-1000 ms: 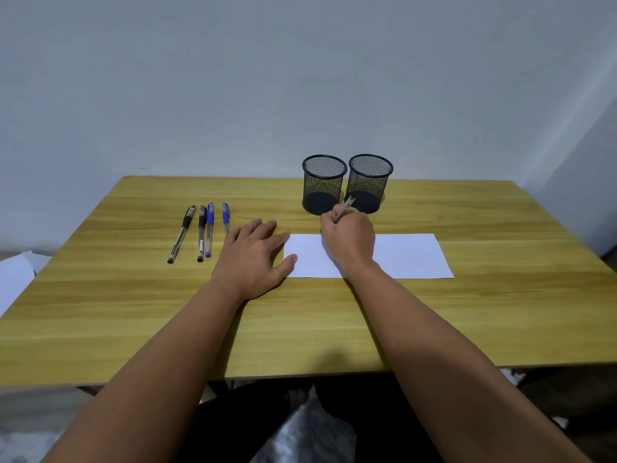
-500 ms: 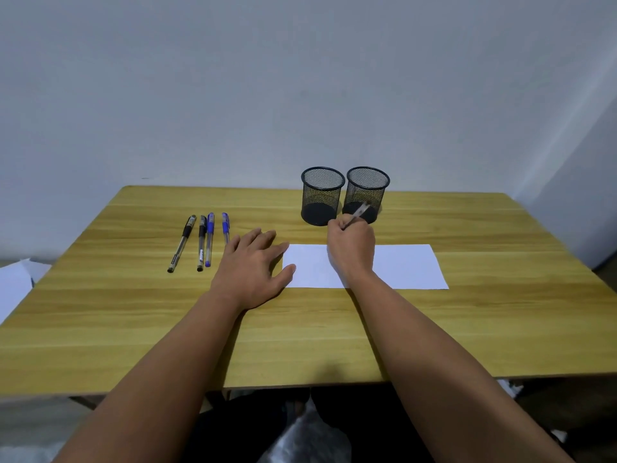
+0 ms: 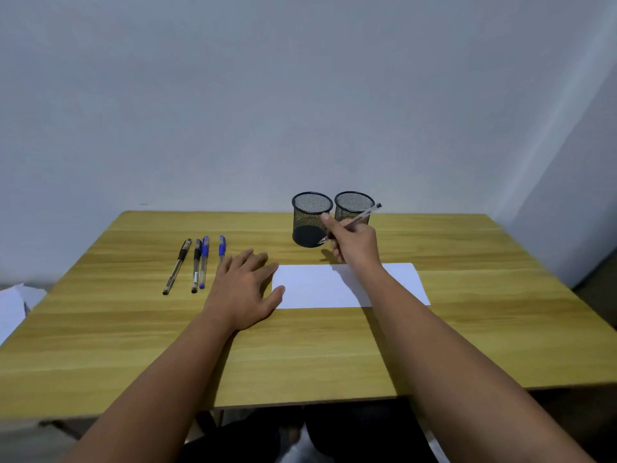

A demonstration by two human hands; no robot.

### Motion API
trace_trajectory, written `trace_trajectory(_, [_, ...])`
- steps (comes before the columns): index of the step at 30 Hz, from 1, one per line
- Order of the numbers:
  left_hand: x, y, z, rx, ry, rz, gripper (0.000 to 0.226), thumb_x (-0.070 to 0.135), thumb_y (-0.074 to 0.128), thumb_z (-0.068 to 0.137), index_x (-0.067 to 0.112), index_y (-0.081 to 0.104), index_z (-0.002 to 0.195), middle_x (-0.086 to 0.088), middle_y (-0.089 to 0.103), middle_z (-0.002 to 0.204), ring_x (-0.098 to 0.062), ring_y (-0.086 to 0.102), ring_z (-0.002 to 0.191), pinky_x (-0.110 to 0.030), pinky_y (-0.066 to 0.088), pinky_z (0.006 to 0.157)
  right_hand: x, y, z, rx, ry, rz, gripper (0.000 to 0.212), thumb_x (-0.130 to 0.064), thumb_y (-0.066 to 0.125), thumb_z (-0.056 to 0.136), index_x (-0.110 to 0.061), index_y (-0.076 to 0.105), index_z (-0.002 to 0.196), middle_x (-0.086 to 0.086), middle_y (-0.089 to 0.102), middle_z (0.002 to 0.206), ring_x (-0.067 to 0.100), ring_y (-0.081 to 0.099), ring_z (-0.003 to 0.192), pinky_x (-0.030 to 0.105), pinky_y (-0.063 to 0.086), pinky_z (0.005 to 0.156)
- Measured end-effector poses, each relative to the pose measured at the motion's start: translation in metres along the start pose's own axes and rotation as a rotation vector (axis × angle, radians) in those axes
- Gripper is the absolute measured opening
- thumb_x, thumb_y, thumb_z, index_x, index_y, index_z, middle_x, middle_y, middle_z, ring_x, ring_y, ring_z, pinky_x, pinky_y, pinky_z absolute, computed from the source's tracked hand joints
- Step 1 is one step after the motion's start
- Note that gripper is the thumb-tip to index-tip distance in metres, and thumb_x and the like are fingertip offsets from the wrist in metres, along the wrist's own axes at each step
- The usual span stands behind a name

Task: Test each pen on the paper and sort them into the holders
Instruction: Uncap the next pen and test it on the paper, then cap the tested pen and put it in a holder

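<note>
You face a plain pale grey wall [image 3: 267, 95] at twelve o'clock, meeting a second wall [image 3: 581, 195] in a corner at two o'clock. The wood-grain bench [image 3: 467, 329] stands against it. At nine o'clock, white paper sheets [image 3: 13, 305] lie beside the bench, lower down.

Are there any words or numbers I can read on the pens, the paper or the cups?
None can be read.
Sheet of paper: blank where it shows.
Second pen from the left: a pale label, too small and blurred to read.
Two mesh holders: no label showing.
</note>
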State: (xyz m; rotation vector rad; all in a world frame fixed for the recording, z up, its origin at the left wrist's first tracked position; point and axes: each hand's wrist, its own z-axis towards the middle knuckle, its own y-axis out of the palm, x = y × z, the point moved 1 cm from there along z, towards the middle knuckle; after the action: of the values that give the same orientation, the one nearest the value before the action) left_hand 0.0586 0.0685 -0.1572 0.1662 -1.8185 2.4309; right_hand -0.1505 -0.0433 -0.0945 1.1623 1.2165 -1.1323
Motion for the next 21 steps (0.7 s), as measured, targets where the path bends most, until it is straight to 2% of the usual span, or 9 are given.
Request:
trace_trajectory(3, [0.001,-0.003,0.0,0.01,0.007,-0.004,0.068,0.07,0.034,0.088,0.036,0.055,0.143,0.006,0.047,0.155,-0.021,0.027,0.151,-0.052,0.018,0.122,-0.016,-0.006,0.001,-0.062,0.149,0.066,0.049,-0.048,0.057,0.108,-0.007,0.079,0.093,0.006,0.073,0.068,0.009,0.051,0.042,0.018,0.038,0.041])
trace_trajectory(5, [0.0,-0.005,0.0,0.029,0.01,-0.017,0.066,0.069,0.035,0.089,0.036,0.054,0.143,0.007,0.047,0.155,-0.019,0.028,0.151,-0.051,0.02,0.122,-0.025,-0.007,0.004,-0.069,0.164,0.084,0.043,-0.039,0.051,0.11,-0.011,0.079,0.093,0.006,0.071,0.07,0.009,0.048,0.041,0.017,0.036,0.04])
trace_trajectory(7, [-0.005,-0.005,-0.001,0.063,-0.006,-0.046,0.061,0.066,0.037,0.091,0.036,0.056,0.142,0.008,0.049,0.153,-0.018,0.031,0.149,-0.05,0.024,0.12,-0.03,-0.005,0.007,-0.064,0.109,0.041,0.027,-0.029,0.057,0.109,-0.016,0.071,0.09,0.004,0.065,0.07,0.009,0.046,0.043,0.018,0.035,0.04])
trace_trajectory(9, [-0.011,-0.006,0.002,0.105,-0.047,-0.089,0.057,0.06,0.036,0.094,0.034,0.058,0.14,0.007,0.054,0.149,-0.019,0.037,0.145,-0.049,0.03,0.115,-0.037,-0.005,0.009,-0.072,0.038,-0.003,0.019,-0.027,0.066,0.106,-0.018,0.064,0.09,0.002,0.065,0.069,0.01,0.049,0.046,0.019,0.038,0.041])
trace_trajectory(12, [-0.018,-0.009,0.011,0.163,-0.12,-0.086,0.053,0.049,0.037,0.096,0.027,0.062,0.137,0.003,0.061,0.14,-0.023,0.047,0.135,-0.049,0.038,0.105,-0.047,-0.011,0.008,-0.109,0.041,0.027,0.017,-0.029,0.07,0.103,-0.014,0.073,0.097,0.002,0.076,0.075,0.009,0.053,0.05,0.02,0.042,0.044])
trace_trajectory(16, [-0.015,-0.011,0.021,0.041,-0.214,0.03,0.045,0.034,0.055,0.097,0.025,0.058,0.141,0.0,0.056,0.145,-0.027,0.041,0.139,-0.053,0.034,0.108,-0.041,-0.034,0.006,-0.142,0.109,0.078,0.025,-0.023,0.059,0.103,-0.012,0.082,0.101,0.008,0.082,0.089,0.01,0.052,0.051,0.019,0.042,0.045])
trace_trajectory(21, [-0.019,-0.014,0.028,0.014,-0.249,0.06,0.032,0.036,0.056,0.098,0.029,0.07,0.125,0.002,0.058,0.141,-0.027,0.04,0.137,-0.052,0.033,0.105,-0.03,-0.039,0.004,-0.162,0.031,-0.018,0.009,-0.02,0.074,0.101,-0.017,0.075,0.093,0.007,0.079,0.083,0.007,0.051,0.05,0.019,0.041,0.045])
